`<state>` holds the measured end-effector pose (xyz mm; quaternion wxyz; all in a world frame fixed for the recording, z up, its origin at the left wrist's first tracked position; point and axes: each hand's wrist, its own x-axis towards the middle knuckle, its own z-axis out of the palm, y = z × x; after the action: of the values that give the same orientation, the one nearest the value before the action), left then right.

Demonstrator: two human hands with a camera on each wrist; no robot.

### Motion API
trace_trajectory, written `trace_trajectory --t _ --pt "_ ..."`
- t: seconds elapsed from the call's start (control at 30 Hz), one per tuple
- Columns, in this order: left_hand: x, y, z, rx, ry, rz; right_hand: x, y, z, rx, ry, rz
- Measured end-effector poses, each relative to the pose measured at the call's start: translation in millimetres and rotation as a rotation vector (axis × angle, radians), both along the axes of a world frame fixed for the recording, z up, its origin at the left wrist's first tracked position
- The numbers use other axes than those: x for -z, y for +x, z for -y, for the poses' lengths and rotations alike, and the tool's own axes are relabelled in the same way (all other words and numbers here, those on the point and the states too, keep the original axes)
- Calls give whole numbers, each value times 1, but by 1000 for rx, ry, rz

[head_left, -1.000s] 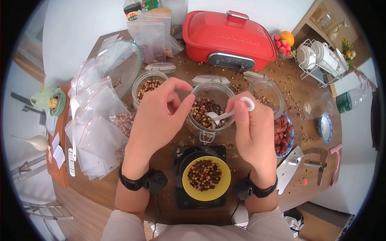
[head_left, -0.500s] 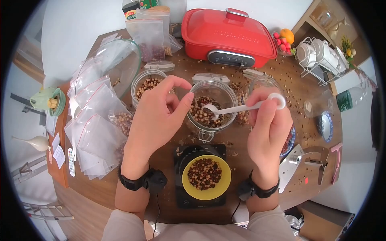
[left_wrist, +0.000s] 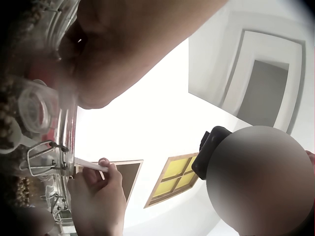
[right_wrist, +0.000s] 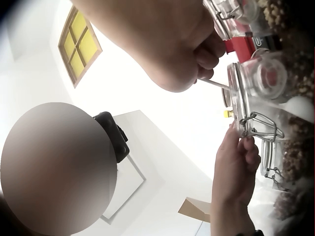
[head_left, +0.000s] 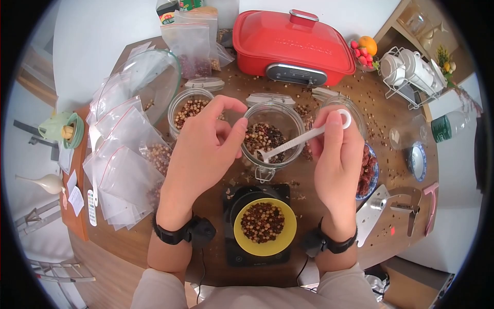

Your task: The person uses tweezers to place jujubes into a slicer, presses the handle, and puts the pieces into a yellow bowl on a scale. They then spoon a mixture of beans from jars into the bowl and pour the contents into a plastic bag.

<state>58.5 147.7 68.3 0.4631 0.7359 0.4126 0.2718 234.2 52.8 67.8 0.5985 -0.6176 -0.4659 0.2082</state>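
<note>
My right hand [head_left: 339,157] pinches the handle of a white plastic spoon [head_left: 298,140] just below its ring end. The spoon slants into an uncovered glass clip-top jar [head_left: 296,123], its bowl near the front inner wall. Dark and pale dried grains [head_left: 265,136] fill the jar's lower part. At the jar's left rim, my left hand [head_left: 203,154] holds on with thumb and index finger curved; its other fingers are mostly hidden. In the right wrist view, the left hand [right_wrist: 236,167] is at the rim beside the wire clasp [right_wrist: 266,125].
In front, a yellow bowl [head_left: 293,232] of mixed grains sits on a black scale [head_left: 231,247]. Other glass jars [head_left: 177,121] flank the middle one. Zip bags [head_left: 123,159] lie left; a red cooker [head_left: 293,46] stands behind. A patterned bowl [head_left: 376,177] is on the right.
The spoon first swings right and its bowl shows upturned inside the jar; now the bowl has moved toward the front rim and turned edge-on. The left hand stays at the rim.
</note>
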Motion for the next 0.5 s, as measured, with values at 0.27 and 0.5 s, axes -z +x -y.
trace_trajectory --t 0.27,0.5 --pt "3 -1 -4 3 66 -23 1 15 0 144 171 -299" --pt "6 0 -5 -4 99 -52 1 31 -1 275 299 -353"
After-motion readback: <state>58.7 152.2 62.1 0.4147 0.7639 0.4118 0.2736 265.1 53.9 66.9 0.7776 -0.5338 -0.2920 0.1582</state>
